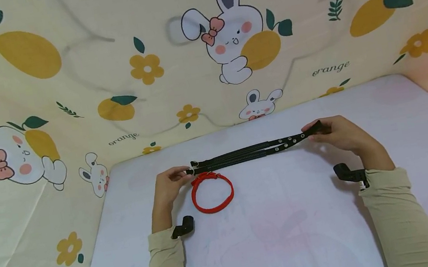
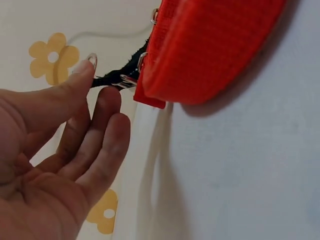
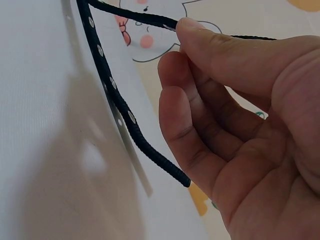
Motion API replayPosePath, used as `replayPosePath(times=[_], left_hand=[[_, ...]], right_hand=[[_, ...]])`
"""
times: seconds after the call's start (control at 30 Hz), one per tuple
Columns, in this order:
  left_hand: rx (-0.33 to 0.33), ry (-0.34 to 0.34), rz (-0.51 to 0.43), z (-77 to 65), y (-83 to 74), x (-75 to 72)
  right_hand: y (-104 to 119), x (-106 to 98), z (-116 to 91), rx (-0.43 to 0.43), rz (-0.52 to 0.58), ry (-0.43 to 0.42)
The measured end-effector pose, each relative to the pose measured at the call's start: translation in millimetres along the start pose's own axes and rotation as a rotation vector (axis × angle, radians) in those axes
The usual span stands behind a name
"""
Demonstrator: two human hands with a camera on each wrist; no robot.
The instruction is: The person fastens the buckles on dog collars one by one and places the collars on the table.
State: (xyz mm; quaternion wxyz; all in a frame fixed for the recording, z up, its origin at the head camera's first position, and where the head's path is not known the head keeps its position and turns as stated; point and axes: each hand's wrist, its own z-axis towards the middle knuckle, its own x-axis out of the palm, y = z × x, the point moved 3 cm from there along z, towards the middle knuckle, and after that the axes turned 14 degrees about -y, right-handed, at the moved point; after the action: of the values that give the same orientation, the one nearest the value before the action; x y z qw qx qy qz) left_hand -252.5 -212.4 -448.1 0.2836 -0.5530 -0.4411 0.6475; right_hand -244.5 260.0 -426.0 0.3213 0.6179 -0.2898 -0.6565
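Between my hands stretches a black collar [image 1: 238, 155] with metal eyelets, seen as two bands running side by side; whether these are one collar or two I cannot tell. My left hand [image 1: 166, 188] pinches its left end, where the metal buckle and rings sit. Thumb and fingers of my right hand [image 1: 342, 133] pinch the right end. In the right wrist view one black strap [image 3: 142, 19] runs under the thumb, while another hangs loose beside the fingers. A red collar [image 1: 215, 210], closed into a loop, sits on the table just below the black collar's left end.
The white table [image 1: 280, 235] spreads under both hands. Behind it and at the left hangs a cream cloth [image 1: 161, 11] printed with rabbits, oranges and flowers. A small black camera [image 1: 184, 226] is strapped at each wrist.
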Motion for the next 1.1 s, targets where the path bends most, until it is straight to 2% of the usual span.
replayPosePath(times=[0.13, 0.27, 0.43, 0.6, 0.8, 1.0, 1.1], left_hand=[[-0.022, 0.000, -0.001, 0.4, 1.2, 2.0], [-0.011, -0.020, 0.014, 0.6, 0.8, 4.2], [0.020, -0.059, -0.001, 0.8, -1.4, 4.7], [0.088, -0.063, -0.031, -0.7, -6.7, 4.2], [0.101, -0.055, -0.035, -5.6, -21.0, 1.8], [0.187, -0.043, -0.080, -12.4, -39.8, -1.8], [0.200, -0.044, -0.116, -20.1, -49.0, -3.2]], right_hand=[[0, 1, 0, -0.004, 0.009, -0.003], [1, 1, 0, -0.016, 0.005, -0.007], [5, -1, -1, -0.044, -0.002, -0.032], [11, -4, -1, -0.098, 0.020, -0.073], [28, -10, -2, -0.141, 0.010, -0.105], [46, -17, -7, -0.151, -0.004, -0.126], [54, -20, -13, -0.141, -0.010, -0.127]])
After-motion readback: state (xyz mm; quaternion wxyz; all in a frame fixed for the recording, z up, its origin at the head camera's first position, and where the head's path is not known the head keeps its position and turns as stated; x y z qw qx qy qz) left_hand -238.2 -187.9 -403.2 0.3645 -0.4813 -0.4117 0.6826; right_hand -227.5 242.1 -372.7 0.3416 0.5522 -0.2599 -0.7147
